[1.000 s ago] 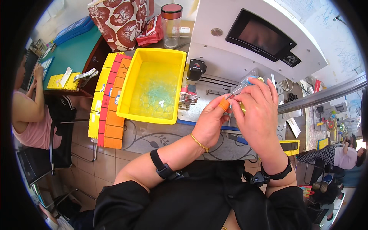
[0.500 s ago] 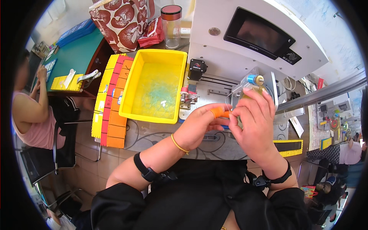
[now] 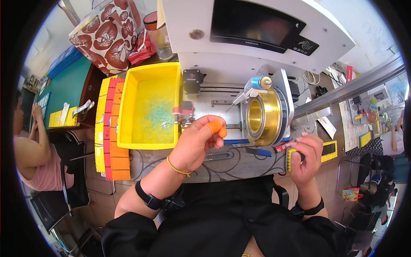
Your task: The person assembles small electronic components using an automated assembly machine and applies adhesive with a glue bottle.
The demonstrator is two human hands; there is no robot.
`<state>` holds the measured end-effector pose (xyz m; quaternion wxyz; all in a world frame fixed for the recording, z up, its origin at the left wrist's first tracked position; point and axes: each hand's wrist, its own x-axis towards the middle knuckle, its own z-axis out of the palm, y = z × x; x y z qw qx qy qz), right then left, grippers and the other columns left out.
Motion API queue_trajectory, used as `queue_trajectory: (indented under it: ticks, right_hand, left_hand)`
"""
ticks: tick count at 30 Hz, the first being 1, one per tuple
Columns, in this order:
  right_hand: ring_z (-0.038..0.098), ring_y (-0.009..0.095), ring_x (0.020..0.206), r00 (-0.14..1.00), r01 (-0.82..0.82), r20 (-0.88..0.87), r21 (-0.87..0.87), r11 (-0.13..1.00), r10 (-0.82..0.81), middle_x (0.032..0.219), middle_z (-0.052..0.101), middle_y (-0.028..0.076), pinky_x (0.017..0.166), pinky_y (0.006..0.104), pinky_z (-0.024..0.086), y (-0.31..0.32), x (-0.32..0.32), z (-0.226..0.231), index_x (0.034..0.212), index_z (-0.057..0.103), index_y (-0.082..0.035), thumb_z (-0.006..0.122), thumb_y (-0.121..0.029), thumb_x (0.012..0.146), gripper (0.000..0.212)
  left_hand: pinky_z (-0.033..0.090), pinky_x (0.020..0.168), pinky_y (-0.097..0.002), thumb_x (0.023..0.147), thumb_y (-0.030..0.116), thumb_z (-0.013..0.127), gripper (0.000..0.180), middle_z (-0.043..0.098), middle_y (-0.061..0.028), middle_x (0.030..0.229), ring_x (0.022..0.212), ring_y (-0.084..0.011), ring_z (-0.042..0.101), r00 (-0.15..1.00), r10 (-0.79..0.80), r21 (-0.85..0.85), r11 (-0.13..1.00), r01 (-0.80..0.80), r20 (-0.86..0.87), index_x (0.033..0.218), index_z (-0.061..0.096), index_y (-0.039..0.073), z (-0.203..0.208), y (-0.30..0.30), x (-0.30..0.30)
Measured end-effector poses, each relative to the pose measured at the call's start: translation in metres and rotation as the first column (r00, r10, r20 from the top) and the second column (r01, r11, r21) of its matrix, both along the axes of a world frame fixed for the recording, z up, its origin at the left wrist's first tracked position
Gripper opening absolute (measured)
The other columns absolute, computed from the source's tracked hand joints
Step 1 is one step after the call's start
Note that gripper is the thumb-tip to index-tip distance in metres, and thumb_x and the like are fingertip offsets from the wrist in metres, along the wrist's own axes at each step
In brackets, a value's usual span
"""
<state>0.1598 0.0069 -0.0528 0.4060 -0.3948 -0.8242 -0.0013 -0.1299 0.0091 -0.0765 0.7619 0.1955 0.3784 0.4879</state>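
My left hand (image 3: 193,143) is in front of the white machine, with orange finger covers (image 3: 217,127) on its thumb and a finger. Those fingertips are pressed together; anything between them is too fine to make out. Right of it, a broad gold ring-shaped spool (image 3: 265,118) sits on the machine, below a blue and brass cylinder (image 3: 262,82). My right hand (image 3: 307,160) hovers over the table's right edge, fingers bent and apart. Its fingertips are close to a small red item (image 3: 283,146); contact is unclear. A dark blue flat piece (image 3: 258,152) lies nearby.
A yellow bin (image 3: 123,124) with clear greenish strands stands left of the machine (image 3: 190,43). Beside it are orange, red and yellow strips (image 3: 120,158). A yellow block (image 3: 329,147) is at the right. Another person (image 3: 38,158) sits far left; others are at the far right.
My hands have come apart. The right has dropped away from the spool toward the table's right edge; the left has moved left. The gold spool now shows fully, and the view has shifted right.
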Motion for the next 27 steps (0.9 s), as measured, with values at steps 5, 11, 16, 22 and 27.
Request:
queue_trajectory:
  ticks: [5,11,16,22,27]
  right_hand:
    - [0.057,0.029,0.1,0.988,-0.146,0.065,0.095,0.985,0.141,0.099,0.06,0.006,0.087,0.0427,0.046,0.012,-0.038,0.027,0.095,0.067,-0.009,0.072,-0.013,0.077,0.018]
    - [0.057,0.025,0.102,0.959,-0.207,0.218,0.1,0.973,0.181,0.097,0.059,0.003,0.093,0.0424,0.042,0.038,-0.098,0.054,0.098,0.067,-0.012,0.075,-0.006,0.066,0.033]
    - [0.056,0.022,0.101,0.87,-0.283,0.419,-0.003,0.959,0.258,0.095,0.056,0.002,0.099,0.0448,0.038,0.042,-0.119,0.052,0.099,0.069,-0.013,0.067,-0.005,0.069,0.031]
    - [0.054,0.02,0.102,0.793,-0.324,0.556,0.04,0.945,0.249,0.094,0.056,0.002,0.1,0.042,0.036,0.049,-0.126,0.055,0.087,0.063,-0.01,0.061,-0.016,0.073,0.016]
    - [0.054,0.022,0.1,0.906,-0.224,0.393,0.125,0.967,0.159,0.093,0.056,0.003,0.097,0.0433,0.036,0.05,-0.122,0.052,0.083,0.061,-0.01,0.068,-0.011,0.07,0.015]
  left_hand:
    - [0.044,0.057,-0.0214,0.098,0.021,0.056,0.037,0.06,-0.0039,0.086,0.059,-0.0082,0.053,0.959,0.098,0.082,0.994,-0.079,-0.267,0.131,0.047,0.007,0.002,-0.011,0.01]
    - [0.041,0.052,-0.0178,0.099,0.024,0.056,0.024,0.06,-0.0003,0.077,0.056,-0.0037,0.051,0.939,0.092,0.202,0.979,-0.024,-0.331,0.111,0.062,0.005,-0.015,-0.012,0.011]
    - [0.041,0.051,-0.0184,0.099,0.02,0.055,0.019,0.058,0.0011,0.071,0.054,-0.0034,0.049,0.902,0.144,0.252,0.967,-0.041,-0.406,0.101,0.064,0.004,-0.006,-0.023,0.007]
    - [0.045,0.054,-0.019,0.098,0.014,0.056,0.014,0.061,0.0001,0.076,0.061,-0.0035,0.054,0.899,0.152,0.357,0.934,0.005,-0.411,0.104,0.062,0.002,-0.006,-0.029,0.006]
    - [0.049,0.061,-0.0205,0.097,0.011,0.056,0.021,0.064,-0.0019,0.087,0.073,-0.0056,0.059,0.917,0.188,0.421,0.907,-0.024,-0.353,0.115,0.06,0.002,-0.016,-0.023,0.011]
